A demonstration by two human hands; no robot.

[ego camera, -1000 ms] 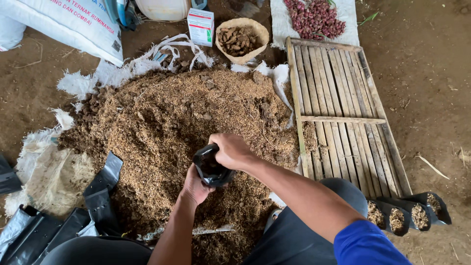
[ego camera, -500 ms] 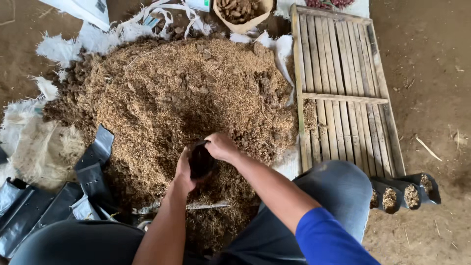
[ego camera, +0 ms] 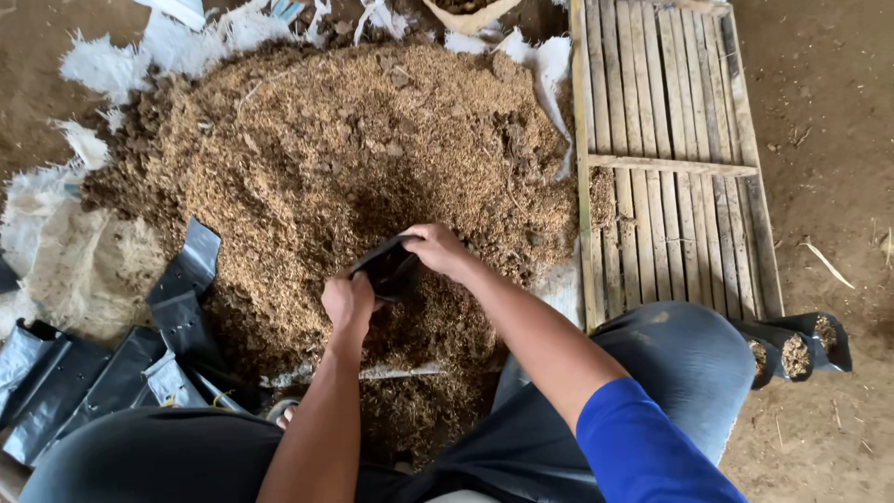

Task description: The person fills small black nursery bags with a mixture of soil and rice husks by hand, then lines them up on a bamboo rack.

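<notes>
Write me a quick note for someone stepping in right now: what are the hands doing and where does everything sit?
Left hand: grips the near edge of a small black bag.
Right hand: holds the far edge, mouth open.
Bag sits low on the brown husk-and-soil heap.
Done: three filled bags stand at right, beside the slatted wooden rack.
Left: flat empty bags lie at lower left; how full the held bag is cannot be seen.

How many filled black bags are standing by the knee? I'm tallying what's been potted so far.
3 filled black bags show, in a row on the dirt floor right of the person's knee: one nearest the knee, one in the middle, one at the far end. More may be hidden behind the knee.
</notes>
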